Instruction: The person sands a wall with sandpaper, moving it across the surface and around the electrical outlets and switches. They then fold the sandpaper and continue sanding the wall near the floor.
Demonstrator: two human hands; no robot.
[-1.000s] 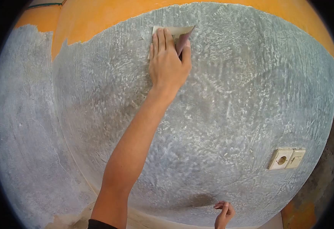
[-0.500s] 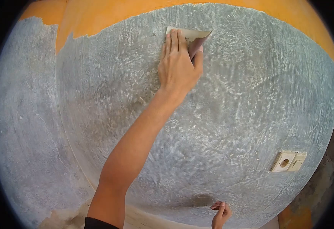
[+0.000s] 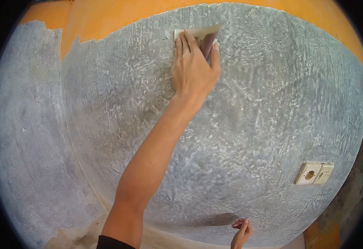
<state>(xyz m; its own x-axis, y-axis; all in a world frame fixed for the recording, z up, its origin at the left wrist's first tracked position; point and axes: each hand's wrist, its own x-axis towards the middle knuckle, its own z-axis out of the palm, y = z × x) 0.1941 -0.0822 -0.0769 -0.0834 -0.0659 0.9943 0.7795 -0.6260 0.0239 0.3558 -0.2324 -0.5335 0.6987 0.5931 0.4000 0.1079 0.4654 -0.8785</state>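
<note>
A bent sheet of sandpaper, pale on its back and reddish-brown on the curled side, lies under my left hand. My fingers press it flat against the rough grey wall. My thumb is at its curled right edge. Low in the view, my right hand is near the wall with its fingers curled in and the thumb against them. Nothing shows in that hand.
Orange paint borders the grey area along the top. A socket and switch plate sits on the wall at the lower right. A vertical corner line divides the wall at the left.
My left hand's fingertips and the sandpaper have shifted slightly left across the wall, and the forearm has swung a little right. My right hand has barely moved.
</note>
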